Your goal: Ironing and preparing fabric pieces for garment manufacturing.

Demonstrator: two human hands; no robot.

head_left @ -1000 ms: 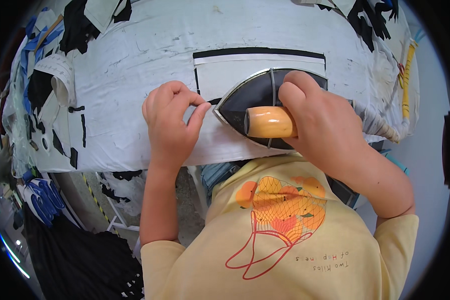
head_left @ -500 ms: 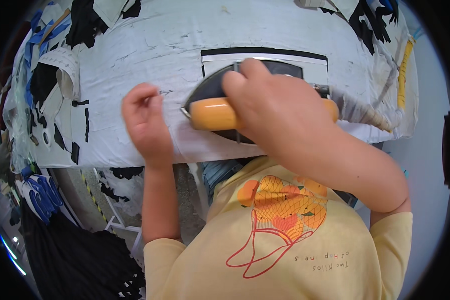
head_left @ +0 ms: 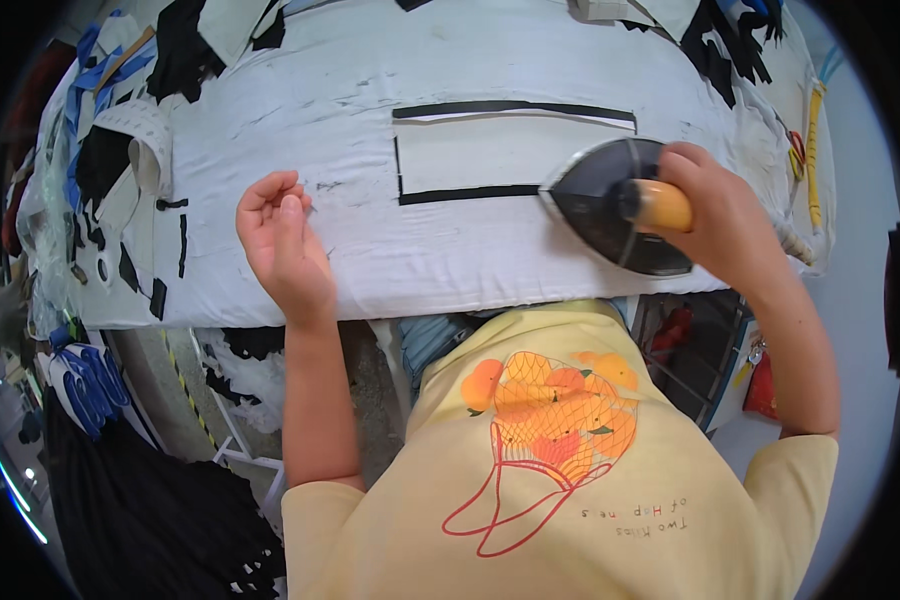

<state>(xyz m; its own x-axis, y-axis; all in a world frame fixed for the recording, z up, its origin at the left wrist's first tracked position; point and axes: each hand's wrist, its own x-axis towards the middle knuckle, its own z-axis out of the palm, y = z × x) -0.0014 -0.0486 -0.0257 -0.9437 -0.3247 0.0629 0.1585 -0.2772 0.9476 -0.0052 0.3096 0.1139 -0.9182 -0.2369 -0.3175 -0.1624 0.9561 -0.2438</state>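
- Glide iron (head_left: 596, 205), gripped in right hand (head_left: 720, 208), flat along black strip (head_left: 475, 193) nearest bench (head_left: 430, 260) front edge.
- Steady panel (head_left: 495, 152) using left hand (head_left: 288, 245), seemingly empty, loosely curled.

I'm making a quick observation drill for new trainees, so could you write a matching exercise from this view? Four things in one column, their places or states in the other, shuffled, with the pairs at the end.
Things
1. Iron
2. Left hand
3. Pale rectangle
4. Large black cloth

Places or states
A. At the lower left of the picture
B. Bordered by black strips along its top and bottom
C. Gripped by the right hand
D. Above the white tabletop, fingers curled

Pairs: 1-C, 2-D, 3-B, 4-A
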